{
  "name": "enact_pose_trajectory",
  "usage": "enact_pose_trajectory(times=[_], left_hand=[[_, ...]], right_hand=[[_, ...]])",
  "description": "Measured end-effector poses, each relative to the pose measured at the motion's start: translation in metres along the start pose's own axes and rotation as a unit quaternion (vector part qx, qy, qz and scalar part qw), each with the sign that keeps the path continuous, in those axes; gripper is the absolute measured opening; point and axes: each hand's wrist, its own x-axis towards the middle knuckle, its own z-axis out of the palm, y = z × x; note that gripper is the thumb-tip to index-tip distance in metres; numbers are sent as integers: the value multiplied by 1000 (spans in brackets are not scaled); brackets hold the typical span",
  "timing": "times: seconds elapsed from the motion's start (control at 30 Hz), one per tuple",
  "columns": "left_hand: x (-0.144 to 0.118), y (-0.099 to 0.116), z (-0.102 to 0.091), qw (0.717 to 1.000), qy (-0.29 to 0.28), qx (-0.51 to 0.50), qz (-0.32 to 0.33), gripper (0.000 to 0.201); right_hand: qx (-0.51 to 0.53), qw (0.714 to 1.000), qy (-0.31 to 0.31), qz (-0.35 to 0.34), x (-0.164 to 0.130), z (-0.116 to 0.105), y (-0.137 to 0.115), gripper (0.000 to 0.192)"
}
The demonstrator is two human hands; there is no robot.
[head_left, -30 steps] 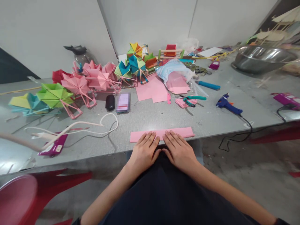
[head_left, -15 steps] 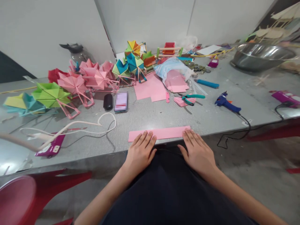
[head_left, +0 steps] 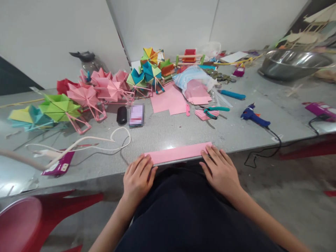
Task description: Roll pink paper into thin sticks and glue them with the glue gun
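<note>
A long strip of pink paper (head_left: 178, 153) lies flat along the front edge of the grey table (head_left: 157, 136). The fingertips of my left hand (head_left: 139, 176) rest on its left end, fingers stretched out. At the strip's right end my right hand (head_left: 220, 169) lies with its fingers spread, the tips touching the paper. Beyond the strip are pliers with teal handles (head_left: 215, 110) on a small stack of pink paper pieces (head_left: 203, 114), and a small pink cutter (head_left: 187, 110) lies beside larger pink sheets (head_left: 168, 99).
A blue glue gun (head_left: 254, 117) with a black cord lies at right, near a steel bowl (head_left: 294, 66). Folded paper models (head_left: 84, 94) line the back left. A white cable (head_left: 91, 138), a black case (head_left: 121, 115) and a red stool (head_left: 21, 220) are at left.
My left hand has slid left along the strip to its left end. The strip's left end has shifted slightly nearer to me. My right hand has stayed almost in place.
</note>
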Motion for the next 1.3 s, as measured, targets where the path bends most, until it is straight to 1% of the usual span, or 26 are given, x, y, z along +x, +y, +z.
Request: enact_pose_trajectory(times=[0.07,0.17,0.27,0.33,0.43,0.57,0.67,0.73,0.77,0.8,0.9,0.97,1.03,1.13,1.3], left_hand=[[7,0,-3,1000,9,-11,6,12],[16,-5,-6,998,-15,-42,33,8],[22,-12,-6,996,-49,-56,58,13],[23,-15,-5,995,-68,-55,56,18],[25,-16,-3,993,-104,-63,11,20],[30,-17,-2,981,-164,-91,-58,19],[36,-19,-3,971,-187,-112,-99,15],[39,-18,-3,970,-185,-122,-98,14],[41,-16,-2,972,-179,-125,-83,14],[41,-13,-1,976,-168,-128,-60,16],[40,1,6,984,-122,-128,25,31],[37,12,12,985,-99,-128,62,32],[33,22,17,985,-95,-125,72,29],[28,31,22,988,-90,-107,63,32],[25,33,25,991,-80,-84,65,36]], right_hand=[[10,1000,23,-8,6,-4,-1,32],[27,998,53,-21,15,-9,-2,19],[41,997,58,-38,21,-11,-2,17],[49,997,47,-43,23,-11,-1,18],[62,997,16,-33,25,-9,0,21],[77,997,-28,-11,31,-9,0,24],[72,996,-46,2,36,-10,-1,25],[61,997,-55,3,39,-12,-2,24],[54,997,-57,2,40,-13,-3,23],[46,997,-58,0,41,-13,-3,23],[24,998,-51,-6,41,-16,-5,21],[17,999,-46,-12,41,-17,-6,22],[17,999,-43,-18,40,-17,-6,22],[19,999,-32,-29,39,-17,-8,22],[50,995,16,-81,40,-11,-21,23]])
